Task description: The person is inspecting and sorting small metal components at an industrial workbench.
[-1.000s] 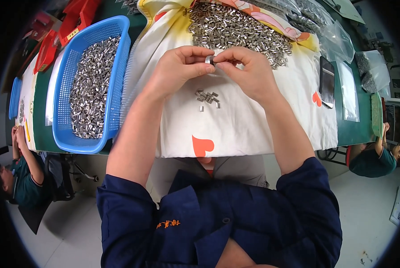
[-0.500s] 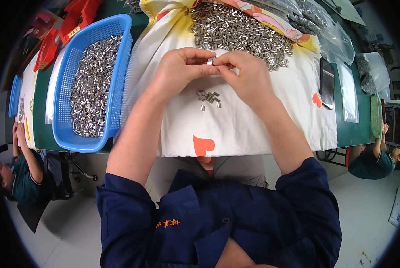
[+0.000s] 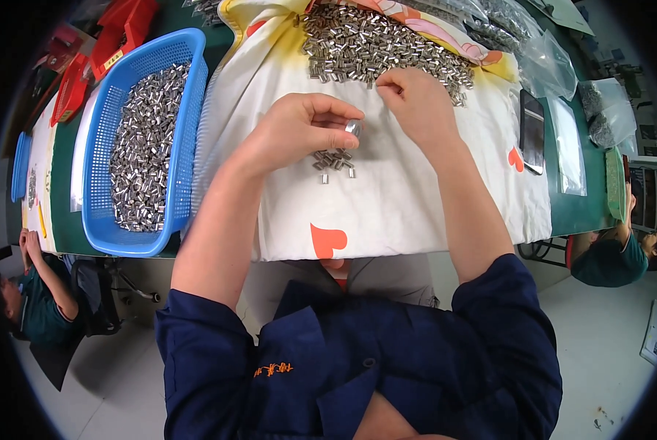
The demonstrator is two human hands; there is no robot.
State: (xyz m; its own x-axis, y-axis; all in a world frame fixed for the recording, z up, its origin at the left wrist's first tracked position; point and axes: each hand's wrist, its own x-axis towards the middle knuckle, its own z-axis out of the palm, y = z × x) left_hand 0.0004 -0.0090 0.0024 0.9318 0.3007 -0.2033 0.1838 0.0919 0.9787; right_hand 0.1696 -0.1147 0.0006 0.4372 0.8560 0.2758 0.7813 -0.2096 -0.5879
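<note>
My left hand (image 3: 299, 132) pinches a small shiny metal sleeve (image 3: 353, 127) between thumb and fingertips, just above a little cluster of the same metal pieces (image 3: 334, 161) on the white cloth (image 3: 387, 205). My right hand (image 3: 413, 103) has its fingers curled down at the near edge of the big pile of metal sleeves (image 3: 376, 48) at the back of the cloth; whether it grips a piece is hidden by the fingers.
A blue plastic basket (image 3: 101, 158) full of metal sleeves stands to the left. Red tools (image 3: 115, 40) lie behind it. A dark phone (image 3: 531, 132) and clear plastic bags (image 3: 567, 147) lie on the right. Other people sit at the lower left (image 3: 27, 301) and right (image 3: 614, 257).
My hands were joined together over the cloth; they have now parted. My right hand moved back to the big pile, while my left kept one piece.
</note>
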